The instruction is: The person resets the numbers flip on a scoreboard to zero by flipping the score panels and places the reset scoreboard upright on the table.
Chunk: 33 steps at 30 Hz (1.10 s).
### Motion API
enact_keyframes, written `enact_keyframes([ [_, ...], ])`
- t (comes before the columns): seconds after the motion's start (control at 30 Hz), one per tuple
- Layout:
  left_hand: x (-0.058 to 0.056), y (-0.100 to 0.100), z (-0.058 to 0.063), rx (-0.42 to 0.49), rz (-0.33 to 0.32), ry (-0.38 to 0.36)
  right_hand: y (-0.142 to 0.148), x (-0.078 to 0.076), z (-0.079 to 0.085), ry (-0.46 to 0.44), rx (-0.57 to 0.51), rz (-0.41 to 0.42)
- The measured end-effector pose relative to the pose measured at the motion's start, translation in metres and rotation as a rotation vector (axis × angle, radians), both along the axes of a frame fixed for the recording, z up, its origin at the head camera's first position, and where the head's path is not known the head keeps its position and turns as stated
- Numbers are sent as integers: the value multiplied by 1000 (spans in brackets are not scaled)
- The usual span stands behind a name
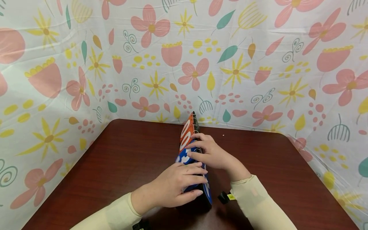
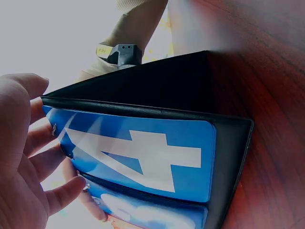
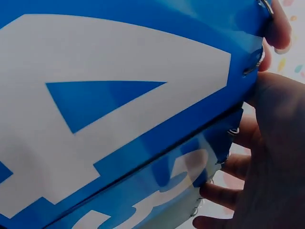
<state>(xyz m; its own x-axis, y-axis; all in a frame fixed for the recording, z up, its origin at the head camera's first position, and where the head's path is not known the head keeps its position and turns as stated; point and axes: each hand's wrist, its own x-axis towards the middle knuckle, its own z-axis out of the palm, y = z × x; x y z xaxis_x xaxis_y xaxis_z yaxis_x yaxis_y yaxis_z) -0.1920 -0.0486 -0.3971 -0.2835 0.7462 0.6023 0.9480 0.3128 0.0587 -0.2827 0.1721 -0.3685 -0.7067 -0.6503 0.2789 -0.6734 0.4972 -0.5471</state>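
Fingers (image 1: pixel 198 150) of two hands on scoreboard (image 1: pixel 188 137)

You see a flip scoreboard (image 1: pixel 192 150) with blue cards bearing white digits, orange cards at its twelve o'clock end, a black base, on a dark reddish-brown surface (image 1: pixel 120 159), before a pink-and-yellow flowered cloth (image 1: pixel 86 64).

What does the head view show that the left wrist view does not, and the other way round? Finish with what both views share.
Only the head view shows the orange cards at the far end of the flip scoreboard, the flowered cloth behind the table, and the right hand on the rings at the top. Only the left wrist view shows the white 4 on a blue card and the black base. Both show the left hand, the blue cards and the dark wooden table.
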Motion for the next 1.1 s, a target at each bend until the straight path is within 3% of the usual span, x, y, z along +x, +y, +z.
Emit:
enact_keyframes([
  [0.2,0,0,0,20,0,-16,16,-6,5,-30,-112,-2],
  [0.3,0,0,0,24,-3,-25,27,-17,3,-95,-177,-27],
  [0.53,0,0,0,8,2,-21,45,-53,-34,-423,-195,33],
  [0.67,1,0,0,7,5,-14,48,-62,-49,-512,-190,63],
  [0.8,1,0,0,7,8,-37,51,-65,-54,-538,-185,77],
  [0.9,2,-1,0,4,6,-104,56,-67,-55,-535,-190,79],
  [1.1,4,-1,2,-9,14,-173,66,-67,-46,-445,-208,111],
])
